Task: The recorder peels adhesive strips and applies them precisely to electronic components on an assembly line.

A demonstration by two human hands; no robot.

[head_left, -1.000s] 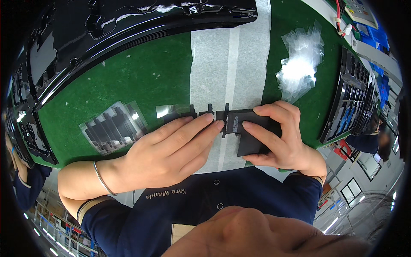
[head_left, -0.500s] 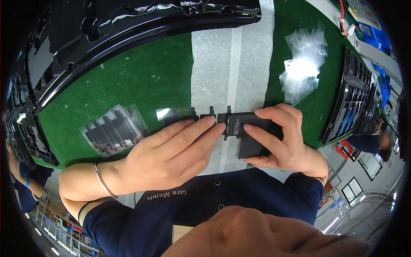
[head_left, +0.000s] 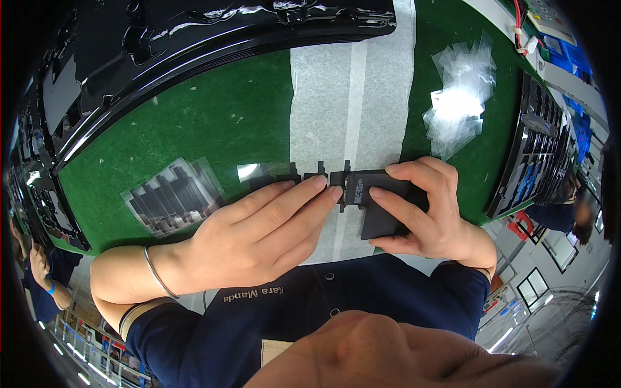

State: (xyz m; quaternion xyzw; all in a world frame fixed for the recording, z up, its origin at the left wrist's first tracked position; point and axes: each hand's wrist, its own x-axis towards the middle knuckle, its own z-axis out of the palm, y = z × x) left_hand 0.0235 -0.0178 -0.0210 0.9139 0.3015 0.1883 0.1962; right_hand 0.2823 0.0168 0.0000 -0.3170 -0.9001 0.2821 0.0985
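A clear film strip (head_left: 248,171) with several small black tabbed stickers lies across the white paper strip (head_left: 321,97). My left hand (head_left: 252,236) rests over it, fingers stretched out and flat, its fingertips on the black stickers (head_left: 338,177). My right hand (head_left: 430,210) grips flat black rectangular batteries between thumb and fingers. One battery (head_left: 363,187) has pale print and its left edge meets the last sticker. Another black battery (head_left: 381,223) sits partly under it, toward me. My right palm hides part of both.
A stack of printed clear films (head_left: 173,197) lies left on the green mat (head_left: 213,116). A heap of shiny clear films (head_left: 458,100) is at the far right. Glossy black trays (head_left: 213,35) stand at the back left, another black tray (head_left: 524,149) at right. A co-worker's hand (head_left: 40,265) shows at far left.
Both my hands, the film strip and the batteries keep their places. At the far left, the co-worker's hand has moved.
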